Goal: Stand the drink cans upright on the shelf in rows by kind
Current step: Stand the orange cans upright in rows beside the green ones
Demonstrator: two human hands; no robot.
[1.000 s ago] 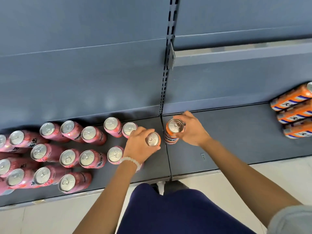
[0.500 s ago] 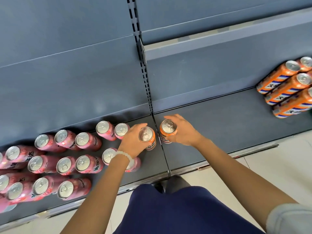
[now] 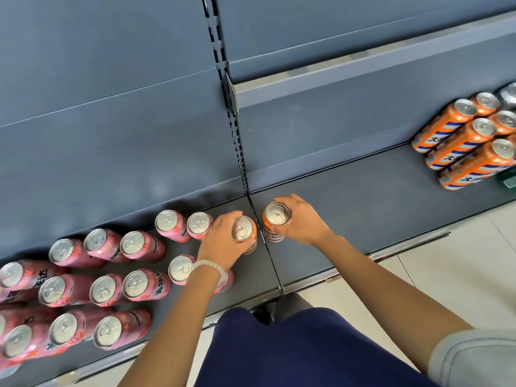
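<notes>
Head view, looking down on a dark grey shelf (image 3: 363, 208) made of two boards that meet at a seam under a slotted upright (image 3: 231, 113); the left hand (image 3: 220, 244) has its fingers curled round an orange can (image 3: 243, 229) standing upright on the left board, just beside the seam and nearer the back edge than the front; the right hand (image 3: 303, 219) wraps fingers and thumb round a second orange can (image 3: 276, 216), also upright, on the right board just across the seam; the two held cans stand close together but apart, the seam between them; a pale bead bracelet (image 3: 208, 268) sits on the left wrist.

Left of the held cans, the pink cans (image 3: 106, 277) stand upright in rough rows that run along the left board toward its left end, from near the back edge to the front edge; the nearest pink ones are just beside the left hand, and one is partly hidden under the left wrist; at the far right end of the right board a block of orange striped cans (image 3: 463, 141) stands upright in rows, well apart from both hands; pale floor tiles (image 3: 446, 275) lie below the shelf's front edge; dark blue trousers (image 3: 293, 353) fill the bottom middle.
</notes>
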